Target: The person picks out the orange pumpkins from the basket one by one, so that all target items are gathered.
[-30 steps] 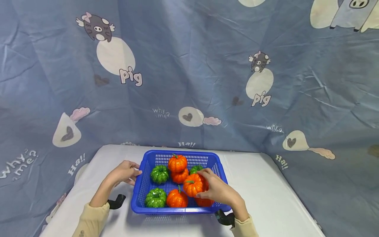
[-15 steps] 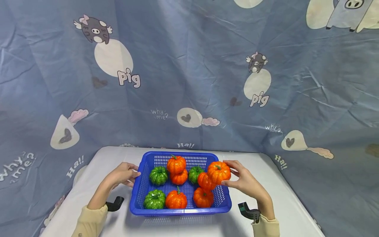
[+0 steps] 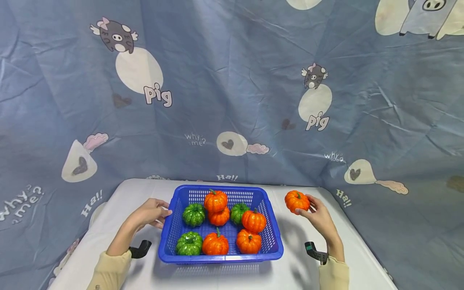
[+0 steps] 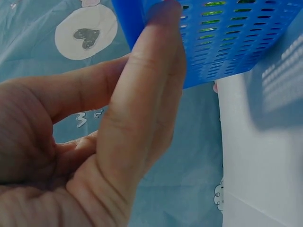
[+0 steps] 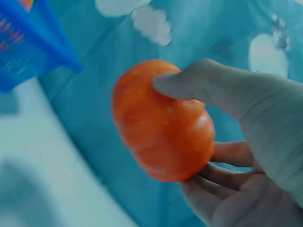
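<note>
Whereas half a second ago the right hand (image 3: 320,215) held the orange pumpkin (image 3: 297,201) over the right rim of the blue basket (image 3: 221,251), it now holds that pumpkin clear of the basket, above the white counter (image 3: 355,257) to its right, thumb and fingers curled round it. One pumpkin is thus out; five orange and three green remain inside. The left hand (image 3: 150,211) is unchanged, fingers resting against the basket's left wall, thumb on the rim. A second ago the pumpkin was still among the others.
</note>
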A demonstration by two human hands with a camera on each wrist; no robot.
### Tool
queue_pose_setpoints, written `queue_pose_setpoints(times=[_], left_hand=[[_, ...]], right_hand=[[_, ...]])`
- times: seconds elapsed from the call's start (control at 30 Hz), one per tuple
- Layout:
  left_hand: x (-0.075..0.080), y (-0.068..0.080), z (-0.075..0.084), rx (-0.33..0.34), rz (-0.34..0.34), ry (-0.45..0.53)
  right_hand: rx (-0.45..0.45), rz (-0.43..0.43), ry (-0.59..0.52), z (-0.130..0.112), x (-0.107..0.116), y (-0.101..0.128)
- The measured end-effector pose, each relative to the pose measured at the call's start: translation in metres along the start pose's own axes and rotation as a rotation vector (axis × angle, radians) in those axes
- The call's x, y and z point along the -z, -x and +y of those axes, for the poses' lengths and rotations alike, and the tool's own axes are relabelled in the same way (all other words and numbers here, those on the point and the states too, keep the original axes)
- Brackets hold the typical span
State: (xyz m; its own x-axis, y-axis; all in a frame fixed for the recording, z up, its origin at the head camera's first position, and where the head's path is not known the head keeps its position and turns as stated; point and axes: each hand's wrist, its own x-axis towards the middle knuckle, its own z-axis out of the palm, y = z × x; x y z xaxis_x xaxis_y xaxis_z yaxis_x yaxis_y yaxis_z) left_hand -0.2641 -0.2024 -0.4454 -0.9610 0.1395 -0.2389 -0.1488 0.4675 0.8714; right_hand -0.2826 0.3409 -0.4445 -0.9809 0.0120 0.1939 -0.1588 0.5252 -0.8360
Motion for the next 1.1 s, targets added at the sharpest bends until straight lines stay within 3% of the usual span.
queue_pose_setpoints(times=[0.23, 0.5, 0.87, 1.1], left_hand=[[0.000, -0.001, 0.000, 0.010, 0.002, 0.008], [0.000, -0.001, 0.000, 0.007, 0.001, 0.012], [0.001, 0.001, 0.001, 0.001, -0.005, 0.013], [0.000, 0.001, 0.000, 0.001, -0.006, 0.013]], right_hand=[[-0.113, 0.060, 0.016, 0.038, -0.010, -0.010], [-0.144, 0.127, 0.091, 0.062, -0.023, -0.013], [-0.104, 0.129, 0.093, 0.074, -0.034, -0.010], [-0.203, 0.047, 0.111, 0.083, -0.037, -0.011]])
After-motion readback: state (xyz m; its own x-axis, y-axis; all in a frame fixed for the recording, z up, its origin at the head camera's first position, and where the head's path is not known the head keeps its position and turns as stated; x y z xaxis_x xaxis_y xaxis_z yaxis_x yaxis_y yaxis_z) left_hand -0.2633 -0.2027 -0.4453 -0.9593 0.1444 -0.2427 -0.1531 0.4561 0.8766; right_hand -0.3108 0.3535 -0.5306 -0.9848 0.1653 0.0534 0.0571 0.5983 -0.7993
